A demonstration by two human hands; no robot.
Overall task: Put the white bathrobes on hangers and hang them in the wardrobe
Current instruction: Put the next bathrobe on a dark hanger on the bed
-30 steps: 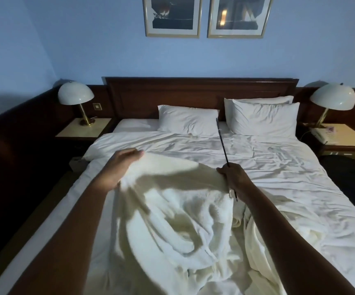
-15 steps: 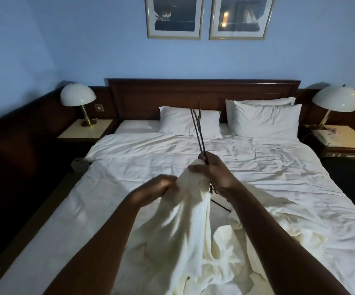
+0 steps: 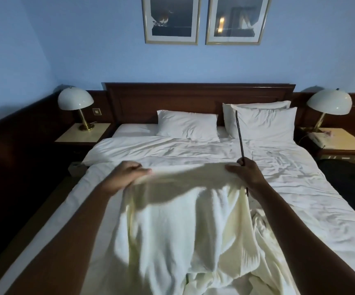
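Note:
I hold a white bathrobe (image 3: 183, 220) stretched wide above the bed (image 3: 300, 188). My left hand (image 3: 125, 174) grips its upper edge on the left. My right hand (image 3: 246, 172) grips the upper edge on the right together with a dark hanger (image 3: 240, 138), seen edge-on, which sticks up toward the pillows. The robe's lower part hangs down in folds toward me. More white cloth (image 3: 278, 258), perhaps a second robe, lies crumpled on the bed at the lower right. No wardrobe is in view.
Pillows (image 3: 187, 125) lean against a dark wooden headboard (image 3: 197, 94). A bedside table with a lamp (image 3: 75, 103) stands on the left. Another lamp (image 3: 329, 103) and a telephone (image 3: 319, 139) are on the right table. A dark rounded object (image 3: 349, 184) sits right of the bed.
My hands were close together bunching the robe half a second ago; now they have moved apart and spread it wide. The hanger swung right with my right hand.

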